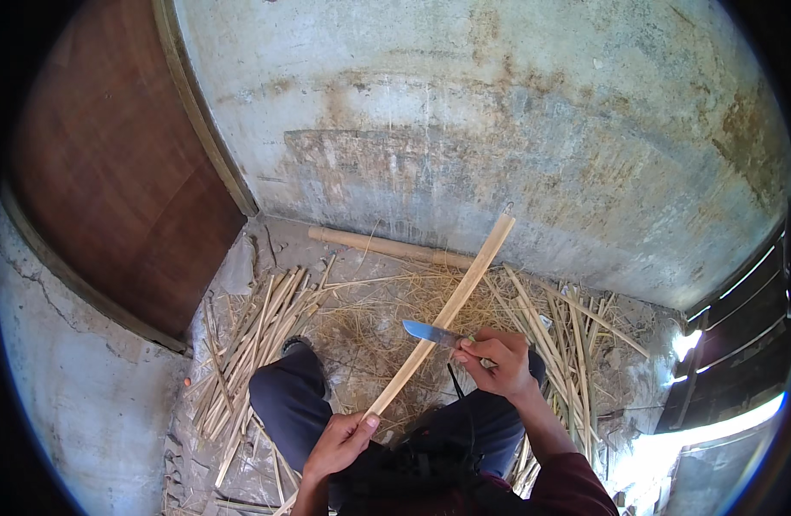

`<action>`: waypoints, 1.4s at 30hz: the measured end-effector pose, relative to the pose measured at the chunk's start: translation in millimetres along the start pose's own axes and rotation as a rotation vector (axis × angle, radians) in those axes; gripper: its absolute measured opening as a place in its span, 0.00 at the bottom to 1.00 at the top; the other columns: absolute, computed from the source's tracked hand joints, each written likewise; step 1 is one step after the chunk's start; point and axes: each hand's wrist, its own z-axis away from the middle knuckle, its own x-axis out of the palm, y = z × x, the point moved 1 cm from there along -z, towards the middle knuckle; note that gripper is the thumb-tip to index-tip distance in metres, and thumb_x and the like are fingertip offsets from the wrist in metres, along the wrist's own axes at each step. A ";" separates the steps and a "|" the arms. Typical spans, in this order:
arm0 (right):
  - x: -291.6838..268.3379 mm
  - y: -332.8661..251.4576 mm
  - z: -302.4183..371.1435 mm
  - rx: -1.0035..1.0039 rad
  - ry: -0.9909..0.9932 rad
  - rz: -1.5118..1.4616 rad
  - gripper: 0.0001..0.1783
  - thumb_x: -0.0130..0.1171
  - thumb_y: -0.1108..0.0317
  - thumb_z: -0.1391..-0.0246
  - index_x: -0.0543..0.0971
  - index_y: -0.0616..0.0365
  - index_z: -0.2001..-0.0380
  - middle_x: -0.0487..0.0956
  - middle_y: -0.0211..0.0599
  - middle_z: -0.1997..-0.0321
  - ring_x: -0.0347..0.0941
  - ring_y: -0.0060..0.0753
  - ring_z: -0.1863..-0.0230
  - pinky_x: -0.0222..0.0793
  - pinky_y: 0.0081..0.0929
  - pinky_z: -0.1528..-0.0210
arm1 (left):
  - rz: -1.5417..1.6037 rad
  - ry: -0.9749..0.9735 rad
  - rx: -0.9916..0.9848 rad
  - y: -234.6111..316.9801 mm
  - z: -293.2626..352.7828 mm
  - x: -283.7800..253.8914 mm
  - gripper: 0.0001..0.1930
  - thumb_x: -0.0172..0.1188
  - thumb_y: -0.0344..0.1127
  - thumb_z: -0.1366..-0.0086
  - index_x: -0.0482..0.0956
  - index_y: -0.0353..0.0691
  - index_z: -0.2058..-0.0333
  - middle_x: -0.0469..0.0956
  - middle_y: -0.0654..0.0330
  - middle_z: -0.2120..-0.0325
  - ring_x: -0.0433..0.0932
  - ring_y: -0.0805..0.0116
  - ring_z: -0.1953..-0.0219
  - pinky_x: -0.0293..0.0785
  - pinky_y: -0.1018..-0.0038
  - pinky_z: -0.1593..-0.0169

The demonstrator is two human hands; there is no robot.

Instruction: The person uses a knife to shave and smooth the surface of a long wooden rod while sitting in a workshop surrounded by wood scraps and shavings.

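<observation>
The head view is showing your left hand (344,440) gripping the near end of the bamboo strip (447,307), where a loose grip could be letting it roll and the knife (428,332) skid toward your legs (285,387). The strip is slanting before you, its long axis running up and right toward the wall (430,155); your right hand (500,361) is gripping the knife, blade pointing left across it.
</observation>
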 end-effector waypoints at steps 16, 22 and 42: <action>-19.2 6.3 -7.7 -0.081 -0.024 0.171 0.08 0.78 0.70 0.44 0.85 0.51 0.66 0.77 0.29 0.78 0.73 0.32 0.84 0.62 0.33 0.85 | -0.245 0.250 0.150 29.7 4.4 13.7 0.22 0.61 0.43 0.20 0.78 0.33 0.72 0.62 0.58 0.86 0.62 0.69 0.84 0.61 0.64 0.75; -58.6 68.3 3.5 0.263 0.244 0.144 0.08 0.73 0.72 0.37 0.82 0.55 0.69 0.84 0.37 0.74 0.78 0.31 0.79 0.69 0.29 0.76 | -0.284 0.250 0.049 15.3 17.6 5.8 0.22 0.62 0.42 0.20 0.79 0.32 0.72 0.60 0.58 0.86 0.60 0.72 0.83 0.59 0.66 0.76; 16.6 30.1 21.1 0.378 -0.243 0.297 0.18 0.61 0.76 0.53 0.81 0.55 0.55 0.83 0.46 0.66 0.84 0.59 0.64 0.78 0.54 0.62 | -0.366 0.200 0.061 40.5 -10.6 36.0 0.15 0.54 0.41 0.16 0.75 0.35 0.60 0.71 0.47 0.83 0.75 0.43 0.80 0.68 0.57 0.72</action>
